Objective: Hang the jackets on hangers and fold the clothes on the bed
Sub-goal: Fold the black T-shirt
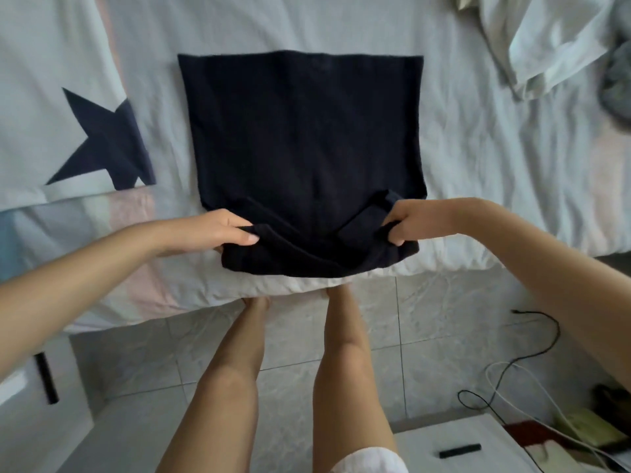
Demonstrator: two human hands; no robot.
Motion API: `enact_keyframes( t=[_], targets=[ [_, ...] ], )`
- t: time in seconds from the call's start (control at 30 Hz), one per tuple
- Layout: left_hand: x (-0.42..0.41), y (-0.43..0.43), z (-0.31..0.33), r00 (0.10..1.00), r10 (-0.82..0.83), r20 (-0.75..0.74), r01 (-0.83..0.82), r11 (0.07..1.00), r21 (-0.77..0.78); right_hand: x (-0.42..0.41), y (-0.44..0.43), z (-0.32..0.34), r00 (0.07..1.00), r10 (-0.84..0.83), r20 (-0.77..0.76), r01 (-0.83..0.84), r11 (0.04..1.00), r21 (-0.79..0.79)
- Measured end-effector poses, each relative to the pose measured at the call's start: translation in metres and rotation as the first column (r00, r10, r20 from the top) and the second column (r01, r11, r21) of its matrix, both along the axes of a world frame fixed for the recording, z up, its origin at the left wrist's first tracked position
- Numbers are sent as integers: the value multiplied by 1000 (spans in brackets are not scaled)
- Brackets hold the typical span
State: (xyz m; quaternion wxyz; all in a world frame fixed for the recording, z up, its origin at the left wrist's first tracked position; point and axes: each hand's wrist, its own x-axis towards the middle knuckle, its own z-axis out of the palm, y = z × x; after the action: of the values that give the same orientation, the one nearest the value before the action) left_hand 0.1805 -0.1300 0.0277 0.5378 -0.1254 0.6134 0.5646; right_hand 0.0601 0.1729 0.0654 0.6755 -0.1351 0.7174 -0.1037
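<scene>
Midway, the left hand [218, 230] and right hand [406, 221] each pinch the near edge of the half-folded dark navy knit garment [304, 138]; crumpled white clothes [546, 39] wait unfolded on the white-sheeted bed [478, 148].

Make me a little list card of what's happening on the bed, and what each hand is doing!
Garment: dark top, lying mostly flat, near edge bunched and lifted
Where: on the bed
Left hand: grips the top's near left corner
Right hand: grips the top's near right corner
Nearby: star-print cover on the left; crumpled pale clothes at the far right
</scene>
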Motion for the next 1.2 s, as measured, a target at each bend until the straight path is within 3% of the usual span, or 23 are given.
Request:
enact_keyframes(
  t=[0.07,0.13,0.2,0.27,0.4,0.57,0.63,0.77,0.87,0.97,1.1,1.2],
  targets=[
    [-16,-15,4,991,120,-53,-122,992,-38,-20,1,-1,981,-158,-109,150,985,-85],
    [-38,-29,6,948,271,-167,-291,950,-112,-47,0,-1,888,-401,-225,362,911,-196],
    [-63,-37,5,878,367,-306,-428,889,-163,-73,-4,0,732,-654,-190,578,744,-335],
    [-88,-45,-2,788,436,-434,-553,812,-186,-97,-11,-7,596,-784,-173,681,607,-409],
    [-121,-48,-32,641,453,-620,-710,657,-254,-125,-27,-40,485,-825,-290,719,565,-404],
    [-125,-29,-53,542,497,-677,-804,540,-248,-123,-41,-74,376,-843,-386,765,517,-384],
    [-125,-28,-55,517,483,-707,-820,516,-247,-122,-42,-78,296,-870,-394,794,453,-405],
    [-134,-36,-45,488,475,-732,-832,508,-225,-122,-35,-75,168,-948,-270,870,272,-411],
    [-136,-37,-47,513,446,-734,-809,537,-239,-124,-29,-76,187,-941,-282,871,292,-396],
    [-134,-33,-53,495,450,-744,-831,496,-253,-124,-33,-77,193,-915,-354,839,341,-424],
    [-133,-25,-55,427,495,-757,-889,383,-251,-122,-35,-77,129,-920,-369,840,299,-453],
    [-139,-24,-55,416,520,-746,-897,369,-242,-121,-33,-76,106,-938,-329,849,257,-461]
  ],
)
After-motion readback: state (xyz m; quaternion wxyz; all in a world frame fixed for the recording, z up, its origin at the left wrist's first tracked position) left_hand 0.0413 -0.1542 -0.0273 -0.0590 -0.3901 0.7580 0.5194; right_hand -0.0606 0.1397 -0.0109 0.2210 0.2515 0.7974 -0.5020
